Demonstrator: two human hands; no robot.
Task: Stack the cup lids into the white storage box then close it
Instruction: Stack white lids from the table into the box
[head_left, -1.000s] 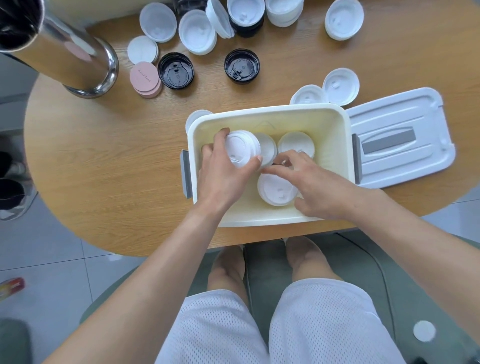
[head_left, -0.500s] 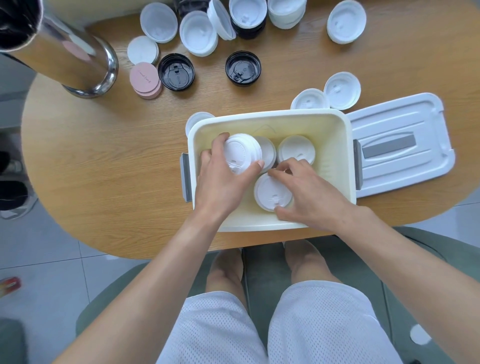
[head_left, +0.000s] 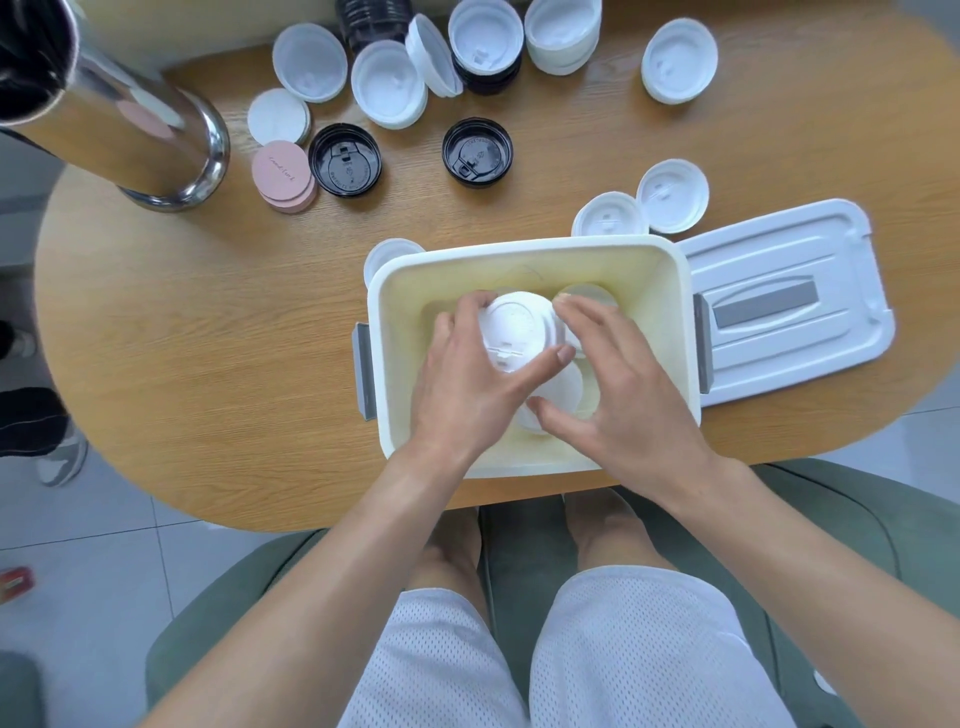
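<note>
The white storage box (head_left: 524, 254) stands open at the table's near edge. Inside it my left hand (head_left: 467, 384) grips a stack of white lids (head_left: 517, 327), thumb on its right side. My right hand (head_left: 618, 400) hovers in the box with fingers spread, index tip against the stack's far right side and thumb next to a lower white lid (head_left: 563, 387). Another white lid (head_left: 592, 293) lies behind the right hand, mostly hidden. The box's white cover (head_left: 779, 301) rests on the table to the right.
Loose white lids (head_left: 644, 205) lie just behind the box, and one white lid (head_left: 387, 254) peeks out at its back left corner. Farther back are black lids (head_left: 345, 161), pink lids (head_left: 283, 176) and more white lids (head_left: 387, 83). A steel cylinder (head_left: 130, 124) stands at the back left.
My left hand has shifted the lid stack to the right, towards the box's middle. My right hand has lifted off the lower lid and opened, its fingers now at the stack's side.
</note>
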